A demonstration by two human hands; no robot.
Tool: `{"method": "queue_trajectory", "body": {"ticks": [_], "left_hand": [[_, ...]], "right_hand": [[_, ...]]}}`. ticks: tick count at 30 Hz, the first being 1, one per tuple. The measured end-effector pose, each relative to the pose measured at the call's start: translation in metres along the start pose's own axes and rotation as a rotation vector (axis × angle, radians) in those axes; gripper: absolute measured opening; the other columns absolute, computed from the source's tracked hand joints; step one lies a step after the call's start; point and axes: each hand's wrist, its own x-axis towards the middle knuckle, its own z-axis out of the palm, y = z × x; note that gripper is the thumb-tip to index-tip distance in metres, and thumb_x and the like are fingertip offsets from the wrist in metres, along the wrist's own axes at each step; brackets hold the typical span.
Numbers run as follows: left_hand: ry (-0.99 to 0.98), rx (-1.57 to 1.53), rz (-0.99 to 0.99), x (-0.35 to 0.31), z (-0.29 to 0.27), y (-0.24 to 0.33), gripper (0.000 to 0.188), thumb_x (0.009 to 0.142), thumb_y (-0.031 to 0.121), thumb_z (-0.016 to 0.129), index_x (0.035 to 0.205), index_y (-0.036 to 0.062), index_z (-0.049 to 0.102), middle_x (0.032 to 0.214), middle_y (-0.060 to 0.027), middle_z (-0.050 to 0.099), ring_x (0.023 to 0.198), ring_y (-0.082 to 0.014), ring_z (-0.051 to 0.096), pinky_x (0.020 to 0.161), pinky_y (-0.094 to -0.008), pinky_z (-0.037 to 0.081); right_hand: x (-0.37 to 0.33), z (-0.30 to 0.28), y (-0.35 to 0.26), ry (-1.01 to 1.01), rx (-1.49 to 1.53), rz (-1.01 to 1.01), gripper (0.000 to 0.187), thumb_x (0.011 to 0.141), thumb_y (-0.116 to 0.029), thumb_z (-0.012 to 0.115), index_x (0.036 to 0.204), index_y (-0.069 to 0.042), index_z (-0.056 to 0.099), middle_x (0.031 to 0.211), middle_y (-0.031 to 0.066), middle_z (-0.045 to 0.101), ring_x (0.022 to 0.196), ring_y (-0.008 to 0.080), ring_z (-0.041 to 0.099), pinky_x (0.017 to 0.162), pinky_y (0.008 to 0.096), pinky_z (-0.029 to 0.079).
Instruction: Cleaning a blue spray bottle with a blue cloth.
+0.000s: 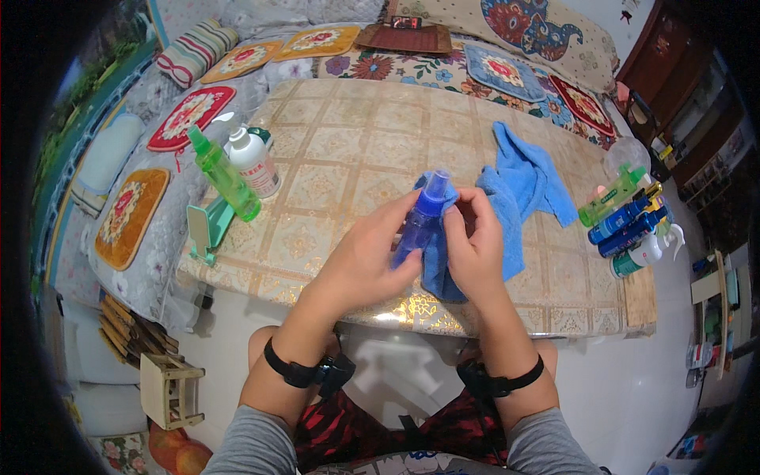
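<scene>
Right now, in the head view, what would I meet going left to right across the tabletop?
Tall green bottle, white pump bottle, left hand, blue spray bottle, right hand, bottle cluster.

Held bottle (416, 228): translucent plastic, smooth and glossy, clear tinted cap (436, 185); towel (518, 170) is matt cloth with a soft, slightly rough nap. Table cover (340, 134) looks like plastic sheet, shiny at the front edge with metallic gold print; green bottle (226, 180) is see-through glossy plastic, pump bottle (250, 158) opaque smooth plastic, stand (207, 228) solid smooth plastic. Cushion (133, 215) is matt cloth, stool (162, 389) looks like pale wood, floor (625, 388) smooth and glossy.
</scene>
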Motion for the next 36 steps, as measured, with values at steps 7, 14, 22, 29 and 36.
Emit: {"method": "queue_trajectory", "body": {"ticks": [7, 14, 22, 29, 36], "left_hand": [[0.045, 0.136, 0.096, 0.002, 0.005, -0.007, 0.065, 0.086, 0.014, 0.072, 0.143, -0.0038, 0.047, 0.122, -0.0255, 0.063, 0.106, -0.0408, 0.065, 0.090, -0.0440, 0.053], [0.076, 0.255, 0.093, 0.002, 0.008, -0.007, 0.065, 0.081, 0.007, 0.073, 0.141, -0.0041, 0.050, 0.122, -0.0258, 0.064, 0.104, -0.0363, 0.068, 0.075, -0.0383, 0.061], [0.080, 0.301, 0.121, 0.002, 0.010, -0.003, 0.062, 0.081, 0.009, 0.073, 0.136, -0.0083, 0.051, 0.121, -0.0270, 0.064, 0.104, -0.0394, 0.068, 0.078, -0.0402, 0.062], [0.124, 0.242, 0.164, 0.004, 0.012, -0.001, 0.058, 0.082, 0.010, 0.073, 0.133, -0.0058, 0.052, 0.100, -0.0241, 0.064, 0.090, -0.0419, 0.064, 0.078, -0.0457, 0.053], [0.074, 0.252, 0.066, 0.003, 0.009, 0.001, 0.060, 0.084, 0.010, 0.075, 0.138, -0.0043, 0.052, 0.126, -0.0258, 0.063, 0.104, -0.0350, 0.069, 0.073, -0.0378, 0.063]], "right_hand": [[-0.004, 0.003, -0.018, 0.095, 0.106, -0.087, 0.020, 0.093, -0.004, 0.066, 0.111, 0.000, 0.059, 0.107, 0.0099, 0.063, 0.094, 0.0153, 0.061, 0.079, 0.0282, 0.050], [-0.009, 0.007, -0.030, 0.073, -0.365, -0.430, 0.036, 0.078, 0.006, 0.069, 0.113, -0.002, 0.070, 0.105, 0.0143, 0.054, 0.090, 0.0268, 0.058, 0.075, 0.0341, 0.052], [-0.007, 0.004, -0.031, 0.052, -0.368, -0.468, 0.042, 0.075, 0.011, 0.064, 0.114, -0.001, 0.072, 0.102, 0.0146, 0.053, 0.086, 0.0251, 0.058, 0.073, 0.0337, 0.052], [-0.004, -0.002, -0.019, 0.087, -0.280, -0.440, 0.036, 0.076, 0.011, 0.060, 0.107, -0.001, 0.073, 0.103, 0.0135, 0.054, 0.082, 0.0206, 0.058, 0.071, 0.0287, 0.051], [-0.004, 0.000, -0.016, 0.081, 0.062, -0.170, 0.025, 0.084, 0.010, 0.056, 0.104, -0.001, 0.068, 0.106, 0.0087, 0.056, 0.093, 0.0154, 0.059, 0.074, 0.0253, 0.051]]}}
